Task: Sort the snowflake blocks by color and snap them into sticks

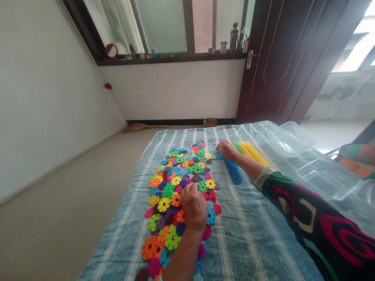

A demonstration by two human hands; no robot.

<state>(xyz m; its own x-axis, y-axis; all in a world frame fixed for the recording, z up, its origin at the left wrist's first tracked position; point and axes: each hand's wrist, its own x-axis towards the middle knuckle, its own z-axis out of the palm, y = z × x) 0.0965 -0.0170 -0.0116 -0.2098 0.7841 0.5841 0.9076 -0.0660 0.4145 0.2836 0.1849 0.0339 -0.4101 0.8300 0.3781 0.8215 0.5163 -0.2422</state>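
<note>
A long spread of colourful notched plastic discs (164,204) covers the middle of the cloth, many of them overlapping. My left hand (195,205) rests over this spread with its fingers curled down and pressed together; whatever is under the fingertips is hidden. Farther back, my right hand (229,150) is closed in a pinch at a small blue disc (219,157), near the far end of a row of blue discs (233,173). Beyond my right wrist lie a row of yellow discs (254,153) and a partly covered green row (238,147).
Clear plastic boxes (328,177) stand on the right of the striped blue cloth (234,242), with another clear container (293,138) behind. A person's arm (359,156) shows at the right edge. Past the cloth are a wall, a dark door (272,66) and a broom (140,127).
</note>
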